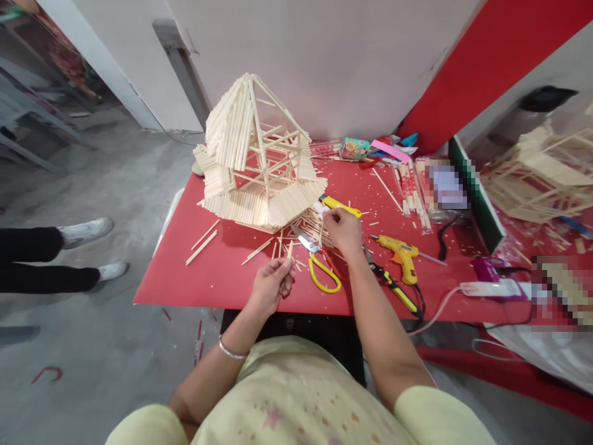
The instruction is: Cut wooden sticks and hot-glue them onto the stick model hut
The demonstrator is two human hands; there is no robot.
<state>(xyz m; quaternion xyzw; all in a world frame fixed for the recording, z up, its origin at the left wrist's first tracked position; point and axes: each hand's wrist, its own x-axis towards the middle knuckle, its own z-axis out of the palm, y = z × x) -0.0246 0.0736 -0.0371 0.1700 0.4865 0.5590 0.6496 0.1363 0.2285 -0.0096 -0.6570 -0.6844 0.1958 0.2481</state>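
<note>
My left hand (272,283) is closed around a short piece of wooden stick (290,250), which points up from the fingertips near the table's front edge. My right hand (345,232) has its fingers pinched together over a heap of loose sticks (308,224); whatever they hold is hidden. Just beyond it lies a yellow-handled cutter (341,205). Between my hands rest scissors (319,262) with yellow and red handles. Behind the heap stands a house-shaped model (259,154) built of pale sticks, its roof covered on the left and bare framing on the right.
A yellow glue gun (401,254) and yellow-black pliers (393,287) lie right on the red table (185,281). Packs of sticks (410,194) sit farther back. A green board (477,194) stands at the right, with another stick model (542,167) beyond. A person's legs (37,259) show left.
</note>
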